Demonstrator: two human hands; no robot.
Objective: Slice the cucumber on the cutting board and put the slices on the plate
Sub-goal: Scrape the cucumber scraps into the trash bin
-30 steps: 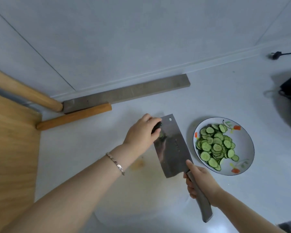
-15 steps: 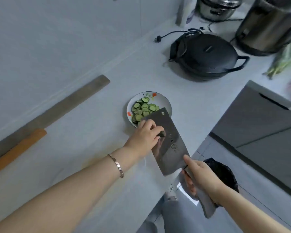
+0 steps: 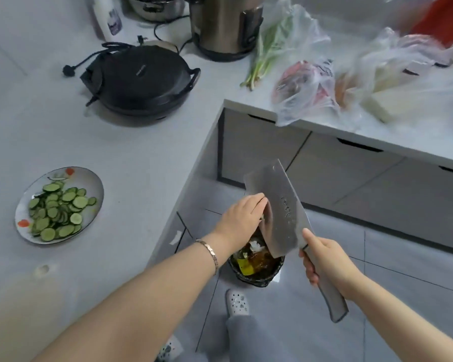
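- While the right grip (image 3: 324, 262) is wrapped tight round the handle of the cleaver (image 3: 280, 212), thumb laid up near the heel of the blade, the step in hand looks like clearing leftover scrap off the steel. A firm hold and a quiet wrist should stop the blade from turning under the push.
- Just to the left of that, the left grip (image 3: 242, 218) lies with straight fingers flat against the blade's face and holds nothing that I can see. Whether a cucumber end sits under the fingertips cannot be told. The safe way is to slide along the flat only, never curling a finger over the cutting edge.
- Directly below both grips, on the floor, stands the bin (image 3: 270, 279), dark-lined and with waste in it. The blade's lower corner hangs over its mouth, so anything pushed off should drop inside; tilting the blade downward would help it go cleanly.
- Well away to the left of the left grip, on the bench (image 3: 128, 165), the plate (image 3: 88, 178) carries the cucumber slices (image 3: 56, 212) in a loose heap. Slicing appears finished and the task close to done. I cannot make out the cutting board.
- Farther off, beyond the grips, a black lidded pan (image 3: 139, 79) and some plastic bags (image 3: 306, 84) sit on the bench, clear of the work.
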